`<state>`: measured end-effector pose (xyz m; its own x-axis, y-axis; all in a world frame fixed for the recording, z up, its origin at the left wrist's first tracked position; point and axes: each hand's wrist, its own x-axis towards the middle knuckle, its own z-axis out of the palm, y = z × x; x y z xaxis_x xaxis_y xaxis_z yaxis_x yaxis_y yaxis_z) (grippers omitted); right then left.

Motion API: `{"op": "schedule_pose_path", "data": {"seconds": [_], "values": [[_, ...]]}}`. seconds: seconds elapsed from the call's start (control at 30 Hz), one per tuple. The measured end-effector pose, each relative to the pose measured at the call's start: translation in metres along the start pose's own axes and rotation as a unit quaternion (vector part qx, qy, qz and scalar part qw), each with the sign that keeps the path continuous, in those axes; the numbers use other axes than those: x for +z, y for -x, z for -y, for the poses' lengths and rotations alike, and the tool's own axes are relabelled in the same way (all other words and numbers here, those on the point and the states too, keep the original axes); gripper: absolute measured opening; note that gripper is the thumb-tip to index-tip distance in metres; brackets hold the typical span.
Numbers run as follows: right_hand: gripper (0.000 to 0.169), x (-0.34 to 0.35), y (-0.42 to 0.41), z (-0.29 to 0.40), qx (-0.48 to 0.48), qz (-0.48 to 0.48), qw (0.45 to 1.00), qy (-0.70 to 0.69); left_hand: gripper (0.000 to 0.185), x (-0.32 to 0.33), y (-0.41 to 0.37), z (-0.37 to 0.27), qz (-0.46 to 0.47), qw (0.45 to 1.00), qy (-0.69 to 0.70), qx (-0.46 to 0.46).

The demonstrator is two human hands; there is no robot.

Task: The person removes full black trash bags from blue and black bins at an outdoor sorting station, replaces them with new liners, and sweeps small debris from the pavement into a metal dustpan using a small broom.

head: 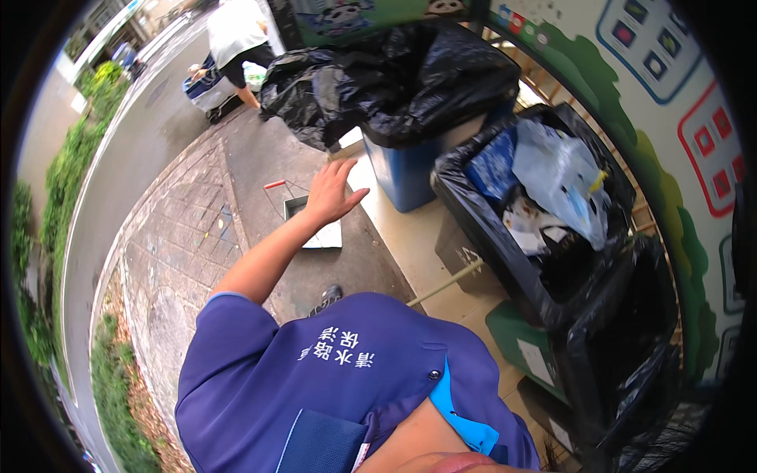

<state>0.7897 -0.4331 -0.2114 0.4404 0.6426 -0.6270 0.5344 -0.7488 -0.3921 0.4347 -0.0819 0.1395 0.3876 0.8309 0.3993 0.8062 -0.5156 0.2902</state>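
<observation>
My left hand (332, 192) reaches forward, empty, with the thumb spread from the fingers. Behind it on the pavement lies a long-handled metal dustpan (326, 237) with a red grip (274, 184), partly covered by my hand and forearm. Just beyond my fingertips hangs a black plastic bin liner (390, 83), draped over a blue bin (405, 171). To the right stands a lined bin (491, 254) holding a pale plastic bag (559, 171) and other rubbish. My right hand is out of view. A thin pole (446, 282) extends from beside my body towards that bin; its near end is hidden.
A green bin (520, 340) and another black-lined bin (621, 331) stand nearer on the right, before a printed board (656, 118). A person (236, 35) bends by a cart (210, 88) at the far left. A road (100, 195) and hedge (74, 195) run along the left.
</observation>
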Motion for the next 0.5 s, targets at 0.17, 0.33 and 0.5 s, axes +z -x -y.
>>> {"op": "schedule_pose_path", "data": {"seconds": [0.17, 0.33, 0.5], "values": [[0.031, 0.001, -0.014, 0.028, 0.021, -0.014, 1.0, -0.017, 0.08, -0.009, -0.074, 0.07, -0.111, 0.984, -0.088, 0.105], [0.03, 0.025, -0.009, 0.096, 0.018, -0.061, 0.996, -0.065, 0.1, -0.002, -0.176, 0.134, -0.112, 0.991, -0.041, -0.053], [0.031, 0.021, 0.022, 0.215, -0.047, -0.041, 0.977, -0.204, 0.114, 0.022, -0.216, 0.19, 0.114, 0.985, 0.005, -0.126]]}}
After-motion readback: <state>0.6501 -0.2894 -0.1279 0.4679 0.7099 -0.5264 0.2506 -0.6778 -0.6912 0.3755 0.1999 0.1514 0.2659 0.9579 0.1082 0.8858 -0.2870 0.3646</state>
